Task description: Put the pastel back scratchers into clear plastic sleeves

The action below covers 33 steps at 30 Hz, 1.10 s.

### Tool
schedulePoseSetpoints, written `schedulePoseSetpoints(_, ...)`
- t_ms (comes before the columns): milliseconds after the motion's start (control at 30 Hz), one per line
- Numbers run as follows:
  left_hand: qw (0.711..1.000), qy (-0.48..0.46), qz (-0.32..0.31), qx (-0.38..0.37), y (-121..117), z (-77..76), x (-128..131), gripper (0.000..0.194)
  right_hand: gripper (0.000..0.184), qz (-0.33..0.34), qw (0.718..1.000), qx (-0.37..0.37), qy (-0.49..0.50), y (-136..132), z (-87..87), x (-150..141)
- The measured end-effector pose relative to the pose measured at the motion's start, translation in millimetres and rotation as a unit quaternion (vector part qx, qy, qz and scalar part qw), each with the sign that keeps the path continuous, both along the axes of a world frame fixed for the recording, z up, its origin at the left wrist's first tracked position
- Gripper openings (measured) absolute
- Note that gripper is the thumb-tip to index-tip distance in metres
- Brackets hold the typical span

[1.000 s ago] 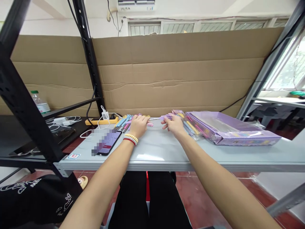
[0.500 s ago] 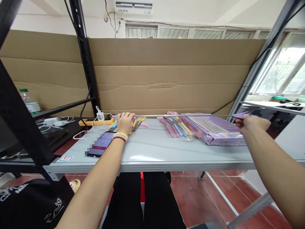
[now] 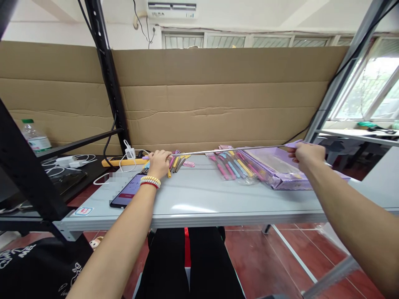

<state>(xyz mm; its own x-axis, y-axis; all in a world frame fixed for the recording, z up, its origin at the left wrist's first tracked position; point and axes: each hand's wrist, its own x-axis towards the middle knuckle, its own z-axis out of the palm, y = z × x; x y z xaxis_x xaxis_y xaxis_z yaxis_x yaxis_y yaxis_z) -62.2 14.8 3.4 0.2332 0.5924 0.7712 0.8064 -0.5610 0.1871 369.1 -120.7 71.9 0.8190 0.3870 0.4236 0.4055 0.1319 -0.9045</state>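
The fingers of the left hand (image 3: 159,163) are curled over one end of a thin purple-ended rod (image 3: 218,151), and a bit of purple is left showing on the hand's left side. The rod's other purple end is gripped between the fingers of the right hand (image 3: 307,153), well to the right. The metal shaft is held almost level above the far part of the bench (image 3: 224,201), passing over a clear packet of coloured-handled pieces (image 3: 238,166) and the purple box (image 3: 289,182).

Half a second earlier, the right hand was held farther right and the rod was drawn out longer; the hands are now closer together. More of the box's right end has been uncovered by the right forearm.

Beside the left hand, loose coloured fork-like pieces (image 3: 177,163) are fanned out, with a small pink item (image 3: 188,164) just to their right. Nearer and to the left, a phone (image 3: 124,195) is laid, its near right part covered by the left forearm. Beyond it, a white charger (image 3: 130,153) is set at a yellow bar (image 3: 134,162). The far side is closed off by cardboard (image 3: 218,104).
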Motion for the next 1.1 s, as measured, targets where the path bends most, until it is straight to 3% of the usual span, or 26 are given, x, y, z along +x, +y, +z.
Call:
schedulePoseSetpoints(100,0.999,0.036,-0.017,0.006,-10.4,2.5,21.4,0.021,0.015,0.050,0.994,-0.091,0.013,9.5,3.8,-45.5)
schedulePoseSetpoints(200,0.997,0.069,-0.028,0.018,-21.9,3.1,40.3,0.020,0.014,0.207,0.966,-0.136,-0.078,22.8,1.3,-117.0)
schedulePoseSetpoints(333,0.996,0.071,-0.039,0.031,-31.9,3.0,44.1,0.018,0.014,0.342,0.909,-0.133,-0.195,39.5,-7.1,-211.6)
schedulePoseSetpoints(433,0.997,0.061,-0.012,0.034,-35.0,4.7,37.3,0.020,0.020,0.352,0.905,-0.108,-0.215,50.2,-10.9,-247.2)
schedulePoseSetpoints(533,0.998,0.062,-0.007,0.017,-34.5,4.7,33.3,0.023,0.018,0.389,0.896,-0.098,-0.188,61.1,-19.1,-243.0)
schedulePoseSetpoints(667,0.993,0.083,-0.076,-0.028,-31.3,0.5,34.5,0.027,0.026,0.441,0.876,-0.080,-0.177,73.9,-45.3,-203.8)
schedulePoseSetpoints(833,0.987,0.105,-0.081,-0.085,-30.6,-1.9,35.1,0.031,0.042,0.405,0.913,-0.023,-0.046,80.0,-74.0,-172.0)
schedulePoseSetpoints(933,0.986,0.110,-0.080,-0.094,-32.2,-1.5,34.8,0.031,0.043,0.411,0.912,-0.003,0.001,78.7,-76.2,-170.9)
schedulePoseSetpoints(1100,0.985,0.131,-0.084,-0.078,-36.0,-1.8,37.7,0.033,0.038,0.417,0.908,-0.032,-0.024,73.4,-73.4,-174.6)
